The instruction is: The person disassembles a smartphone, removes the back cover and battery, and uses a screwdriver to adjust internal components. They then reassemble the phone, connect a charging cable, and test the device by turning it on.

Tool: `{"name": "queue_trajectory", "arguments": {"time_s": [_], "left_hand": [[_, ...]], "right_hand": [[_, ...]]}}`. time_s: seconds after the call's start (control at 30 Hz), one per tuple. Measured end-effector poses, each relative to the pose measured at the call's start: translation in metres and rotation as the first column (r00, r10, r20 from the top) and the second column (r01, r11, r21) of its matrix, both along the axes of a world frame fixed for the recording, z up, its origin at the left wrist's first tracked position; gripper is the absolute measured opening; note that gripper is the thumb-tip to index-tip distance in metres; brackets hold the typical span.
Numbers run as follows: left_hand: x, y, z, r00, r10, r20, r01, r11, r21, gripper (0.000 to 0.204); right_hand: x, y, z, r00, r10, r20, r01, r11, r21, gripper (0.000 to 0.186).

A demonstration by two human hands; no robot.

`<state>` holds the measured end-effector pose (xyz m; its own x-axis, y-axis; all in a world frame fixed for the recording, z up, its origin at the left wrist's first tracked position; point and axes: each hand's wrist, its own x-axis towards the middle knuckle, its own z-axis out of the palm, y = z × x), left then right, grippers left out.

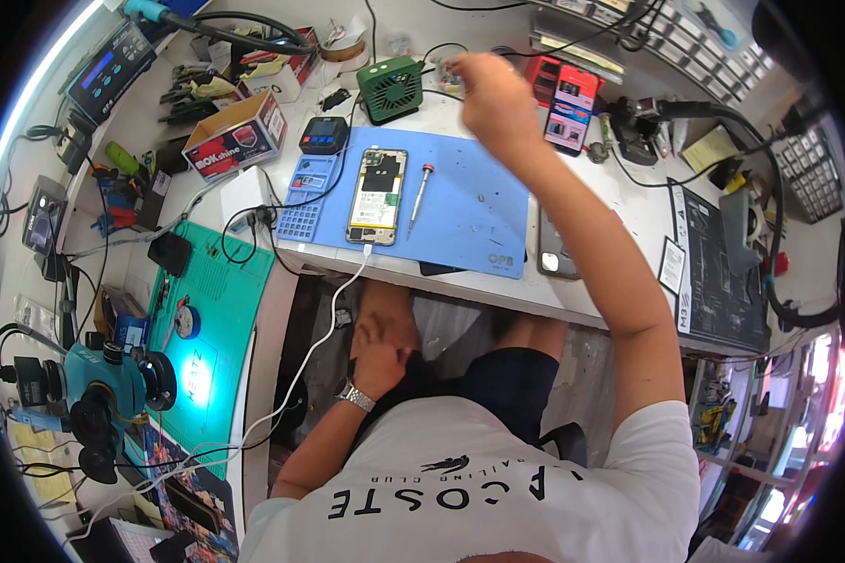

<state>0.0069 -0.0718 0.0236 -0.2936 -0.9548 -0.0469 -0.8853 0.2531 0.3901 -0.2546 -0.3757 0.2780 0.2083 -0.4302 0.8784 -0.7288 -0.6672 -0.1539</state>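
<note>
My left hand (380, 359), with a metal watch (355, 395) at the wrist, lies on my left leg, fingers loosely apart. Raised over the back of the desk is my right hand (498, 98), its fingers curled in; whatever they hold, if anything, is hidden. It is nearest a green fan (391, 91) and a propped phone with a lit screen (571, 113). On the blue mat (474, 211) lies an opened smartphone (377, 197), its battery and inner parts showing, with a white cable (340, 291) at its lower end. A thin screwdriver (420, 197) lies beside it.
A dark phone (557, 249) lies right of the mat, below my forearm. An open cardboard box (235, 136) and a small black device (324, 135) stand at the back left. At left, a microscope (113, 385) stands over a green mat (221, 338).
</note>
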Motion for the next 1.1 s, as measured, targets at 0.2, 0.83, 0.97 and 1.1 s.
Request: {"name": "queue_trajectory", "arguments": {"time_s": [0.2, 0.83, 0.97, 1.1], "left_hand": [[-0.070, -0.054, 0.197, 0.645, -0.195, -0.739, 0.112, 0.981, -0.161, 0.025], [0.038, -0.078, 0.099, 0.592, 0.689, -0.418, -0.790, 0.598, -0.134, 0.038], [0.041, -0.105, 0.117, 0.603, 0.471, -0.644, -0.789, 0.471, -0.394, 0.034], [0.015, -0.158, 0.157, 0.650, 0.327, -0.686, -0.695, 0.622, -0.361, 0.039]], "right_hand": [[-0.068, -0.096, -0.027, 0.706, -0.338, 0.622, -0.018, 0.869, 0.494, 0.032], [0.040, 0.047, -0.030, 0.983, -0.113, -0.143, 0.172, 0.316, 0.933, 0.035], [0.049, 0.070, -0.043, 0.956, -0.212, 0.203, -0.058, 0.541, 0.839, 0.028], [0.049, 0.121, -0.039, 0.864, -0.111, 0.491, -0.258, 0.740, 0.622, 0.017]]}}
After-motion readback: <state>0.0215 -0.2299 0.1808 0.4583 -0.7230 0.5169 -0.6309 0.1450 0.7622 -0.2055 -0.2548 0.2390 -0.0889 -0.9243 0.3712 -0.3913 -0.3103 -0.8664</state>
